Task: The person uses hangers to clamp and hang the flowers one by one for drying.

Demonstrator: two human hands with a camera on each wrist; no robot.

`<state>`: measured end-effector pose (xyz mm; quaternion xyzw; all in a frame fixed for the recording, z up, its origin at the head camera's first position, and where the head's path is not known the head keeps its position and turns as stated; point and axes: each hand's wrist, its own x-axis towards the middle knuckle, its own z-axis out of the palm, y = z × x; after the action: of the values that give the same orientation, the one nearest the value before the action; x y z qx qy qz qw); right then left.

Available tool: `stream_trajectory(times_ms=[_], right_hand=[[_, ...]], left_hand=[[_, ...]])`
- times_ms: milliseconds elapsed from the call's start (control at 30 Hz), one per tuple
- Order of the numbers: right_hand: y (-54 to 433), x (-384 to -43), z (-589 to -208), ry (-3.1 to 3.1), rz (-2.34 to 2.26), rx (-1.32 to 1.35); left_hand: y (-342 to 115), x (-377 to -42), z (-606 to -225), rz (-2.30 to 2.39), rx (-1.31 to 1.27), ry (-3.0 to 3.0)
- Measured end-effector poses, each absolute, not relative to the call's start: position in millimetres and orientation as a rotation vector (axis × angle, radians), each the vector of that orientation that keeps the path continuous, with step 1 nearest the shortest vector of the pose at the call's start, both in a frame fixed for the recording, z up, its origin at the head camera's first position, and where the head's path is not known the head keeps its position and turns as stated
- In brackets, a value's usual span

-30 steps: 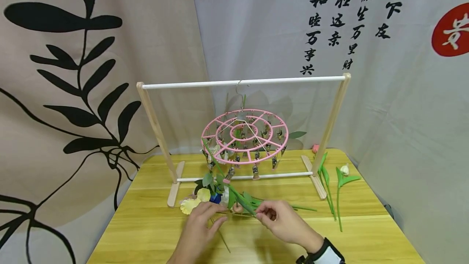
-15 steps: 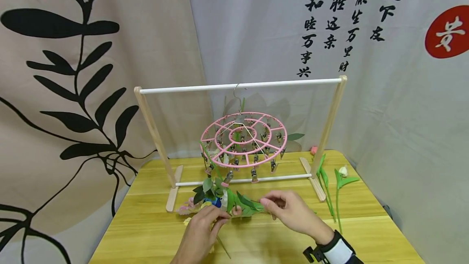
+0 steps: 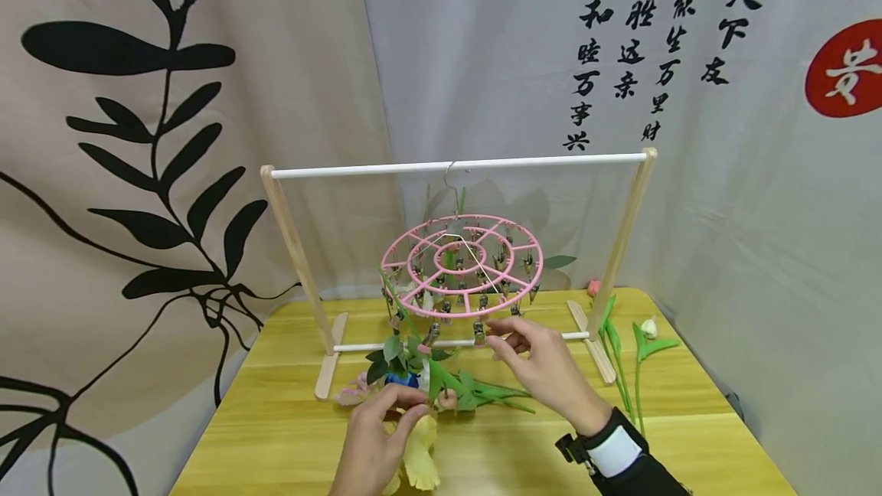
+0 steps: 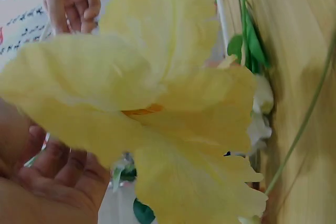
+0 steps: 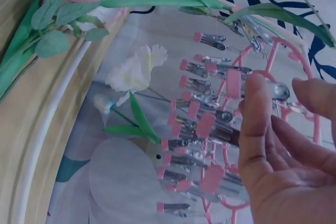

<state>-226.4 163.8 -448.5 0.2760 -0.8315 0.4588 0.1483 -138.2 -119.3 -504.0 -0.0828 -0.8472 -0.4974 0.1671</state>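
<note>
My left hand (image 3: 379,435) pinches a yellow artificial flower (image 3: 420,454) by its stem above the front of the table. In the left wrist view the ruffled yellow petals (image 4: 157,103) cover most of the picture and hide the stem and part of the hand. My right hand (image 3: 544,366) is raised beside a metal clip (image 3: 478,333) at the front of a pink round hanger (image 3: 462,265). The right wrist view shows thumb and fingers apart around a pink-tipped clip (image 5: 233,83); contact is unclear. Several other clips hang around it.
The hanger hooks onto a white rail (image 3: 455,167) of a wooden stand. Mixed artificial flowers and green stems (image 3: 482,395) lie in front, including a blue flower (image 3: 402,380). A white tulip (image 3: 648,327) lies at the right. A white flower (image 5: 134,72) shows behind the clips.
My right hand has left the green stems and risen to the front clip. My left hand has drawn the yellow flower out of the bunch, its petals now toward the table's front.
</note>
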Motion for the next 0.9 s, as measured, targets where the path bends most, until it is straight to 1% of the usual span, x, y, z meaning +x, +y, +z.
stream_trajectory(times_ms=[267, 633, 900], right_hand=[[147, -235, -448, -2.384, 1.336, 0.819], [139, -237, -451, -2.380, 1.406, 0.840], [131, -234, -453, -2.345, 1.487, 0.847]], left_hand=[[-104, -139, -512, -1.591, -0.116, -2.287], [-73, -146, -514, -1.818, 0.009, -2.185], [-58, -153, -510, -1.825, 0.066, -2.130]])
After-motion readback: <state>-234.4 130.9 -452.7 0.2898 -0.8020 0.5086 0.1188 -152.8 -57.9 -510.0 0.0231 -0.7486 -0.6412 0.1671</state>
